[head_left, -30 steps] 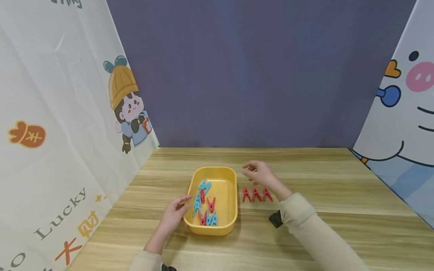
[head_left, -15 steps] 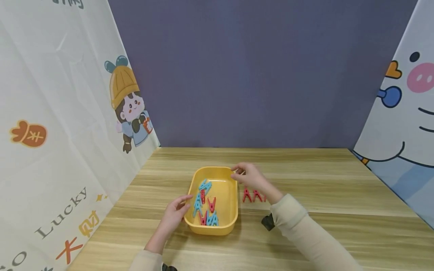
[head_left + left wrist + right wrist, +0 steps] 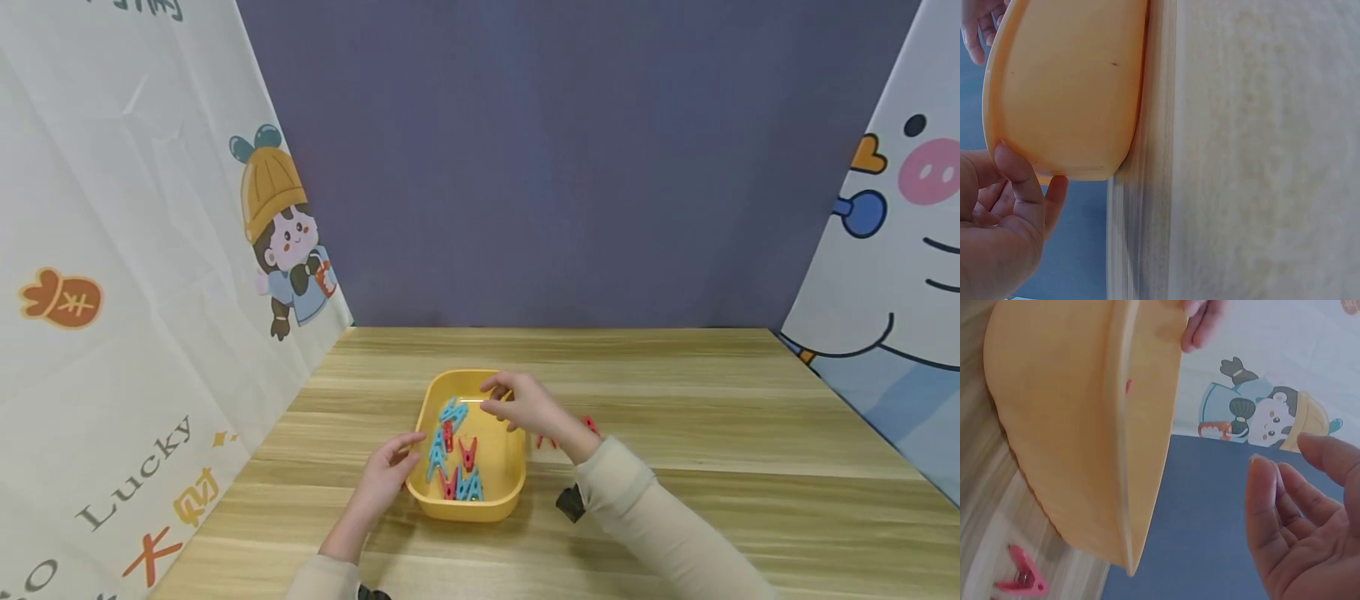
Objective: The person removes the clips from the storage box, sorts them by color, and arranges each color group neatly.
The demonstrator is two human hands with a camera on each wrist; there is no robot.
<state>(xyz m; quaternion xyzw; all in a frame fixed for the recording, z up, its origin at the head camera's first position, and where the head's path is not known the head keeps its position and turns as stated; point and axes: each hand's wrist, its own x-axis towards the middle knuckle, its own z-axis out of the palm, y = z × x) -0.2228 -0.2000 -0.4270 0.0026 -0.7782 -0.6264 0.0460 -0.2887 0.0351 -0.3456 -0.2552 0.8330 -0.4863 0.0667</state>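
A yellow plastic bin [image 3: 507,505] stands on the table with several blue clothespins [image 3: 437,451] and red clothespins [image 3: 467,452] along its left side and near end. My left hand [image 3: 386,473] holds the bin's left rim, fingers over the edge and thumb against the outer wall, as the left wrist view shows. Above the bin's far right part hovers my right hand [image 3: 527,403]. Its fingers are loosely bent, with a gap between thumb and fingertips and nothing held [image 3: 1310,512]. Right of the bin lie red clothespins [image 3: 590,425], partly hidden by my right wrist.
The wooden table [image 3: 720,400] extends to both sides of the bin. A dark blue-grey panel [image 3: 540,167] rises behind it. Printed white sheets [image 3: 157,250] flank the table at left and right.
My right hand has moved left, from above the table near the row of red clothespins to over the bin. The left hand has stayed at the rim, and the bin has not moved.
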